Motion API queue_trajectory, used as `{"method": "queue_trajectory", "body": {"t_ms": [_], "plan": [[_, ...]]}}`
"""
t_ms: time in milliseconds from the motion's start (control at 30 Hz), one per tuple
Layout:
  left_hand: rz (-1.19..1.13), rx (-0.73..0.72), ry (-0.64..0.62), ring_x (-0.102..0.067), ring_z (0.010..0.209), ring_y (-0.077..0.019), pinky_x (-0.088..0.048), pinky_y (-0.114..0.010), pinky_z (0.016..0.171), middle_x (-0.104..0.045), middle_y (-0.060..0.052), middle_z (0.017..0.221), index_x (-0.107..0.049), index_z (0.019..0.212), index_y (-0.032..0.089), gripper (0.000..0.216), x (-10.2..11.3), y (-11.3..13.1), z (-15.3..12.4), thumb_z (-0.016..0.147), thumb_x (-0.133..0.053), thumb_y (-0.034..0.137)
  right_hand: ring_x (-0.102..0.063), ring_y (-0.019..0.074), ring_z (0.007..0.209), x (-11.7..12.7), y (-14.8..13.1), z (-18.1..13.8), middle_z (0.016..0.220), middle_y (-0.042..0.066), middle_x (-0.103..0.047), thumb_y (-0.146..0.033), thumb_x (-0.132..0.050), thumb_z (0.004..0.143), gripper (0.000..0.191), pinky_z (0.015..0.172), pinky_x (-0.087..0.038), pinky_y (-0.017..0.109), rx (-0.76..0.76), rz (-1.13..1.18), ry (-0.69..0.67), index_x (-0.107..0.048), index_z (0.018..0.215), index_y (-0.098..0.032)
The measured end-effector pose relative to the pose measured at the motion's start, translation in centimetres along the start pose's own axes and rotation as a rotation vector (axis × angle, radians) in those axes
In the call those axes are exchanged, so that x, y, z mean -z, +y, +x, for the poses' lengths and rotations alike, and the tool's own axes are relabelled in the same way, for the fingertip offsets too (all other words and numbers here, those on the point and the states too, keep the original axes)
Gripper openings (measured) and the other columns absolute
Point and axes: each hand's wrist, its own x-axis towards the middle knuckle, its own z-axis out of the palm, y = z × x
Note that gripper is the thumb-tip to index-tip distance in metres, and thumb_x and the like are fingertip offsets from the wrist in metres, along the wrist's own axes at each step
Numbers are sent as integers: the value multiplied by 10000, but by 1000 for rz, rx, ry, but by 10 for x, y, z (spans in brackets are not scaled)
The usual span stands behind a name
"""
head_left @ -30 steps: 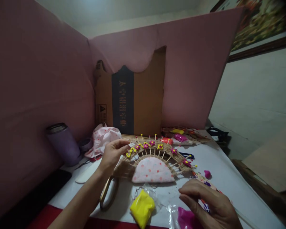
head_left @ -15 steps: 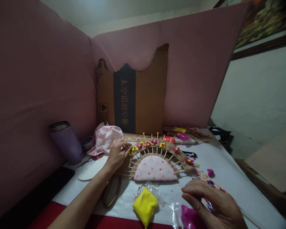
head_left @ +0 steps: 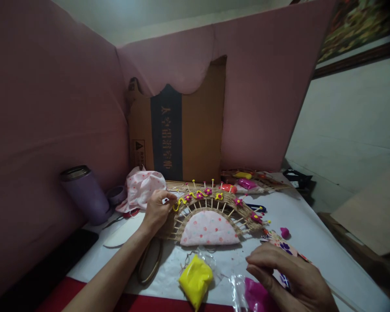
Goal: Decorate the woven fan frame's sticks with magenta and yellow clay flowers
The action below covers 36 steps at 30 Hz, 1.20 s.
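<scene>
A half-round woven twine piece [head_left: 199,209] lies mid-table, with a dotted white cloth centre [head_left: 210,229], stick spokes, pink clay flowers [head_left: 238,202] and a wavy yellow clay strand [head_left: 181,201]. At its upper left end is my left hand [head_left: 157,210], thumb and fingertips pinched together beside the strand; what lies between them is too small to name. My right hand [head_left: 289,277] hovers at the lower right, thumb and forefinger curled tip to tip, their contents hidden. Below it sits a bag of magenta clay [head_left: 255,294]. A bag of yellow clay [head_left: 196,279] lies in front of the woven piece.
A purple tumbler [head_left: 86,195] and a tape roll [head_left: 116,195] stand left, near bunched dotted cloth [head_left: 144,186]. Scissors [head_left: 151,262] lie near my left forearm. A magenta clay lump [head_left: 284,232] rests right. Behind are bagged clay [head_left: 247,183] and a cardboard panel [head_left: 201,134].
The whole view has shifted slightly. Both hands keep nearly the same pose and place, and the woven piece stays put.
</scene>
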Motion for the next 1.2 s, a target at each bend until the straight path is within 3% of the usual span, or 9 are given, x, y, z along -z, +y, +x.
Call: {"method": "queue_trajectory", "body": {"t_ms": [300,633,800,967,1200], "plan": [[48,-33,-21,-559,713,-182,-432,-306,670,-658,-18,652,-693,632,194,84,-1,1,0,665,-616,181,-611,118,589,2,-4,3,679,1,-638,-137,-559,824,79,547,-521,197,28,27,8,-590,851,-204],[77,-9,-46,-598,760,-192,-468,-316,708,-695,-47,754,-695,739,169,151,-1,-4,2,730,-550,210,-615,129,605,1,-1,1,686,0,-634,-119,-572,813,113,553,-519,211,-2,36,-18,-588,876,-211],[165,25,4,-581,811,-220,-444,-375,775,-679,-68,797,-685,734,161,219,5,2,-3,662,-492,86,-615,120,605,3,-2,0,691,-4,-634,-111,-577,809,112,555,-520,199,10,45,-17,-590,870,-204],[386,-107,-56,-526,918,-251,-376,-433,845,-701,-42,828,-716,753,212,328,6,16,-10,640,-466,32,-613,125,618,3,-1,-3,698,-2,-630,-91,-568,807,144,566,-522,215,-12,68,-35,-590,894,-203],[539,-195,-100,-505,957,-267,-360,-435,813,-707,-51,891,-731,773,234,352,6,21,-11,672,-471,19,-610,125,595,2,-3,-1,676,-2,-629,-106,-570,804,114,544,-525,211,-17,75,-16,-601,859,-201]]}}
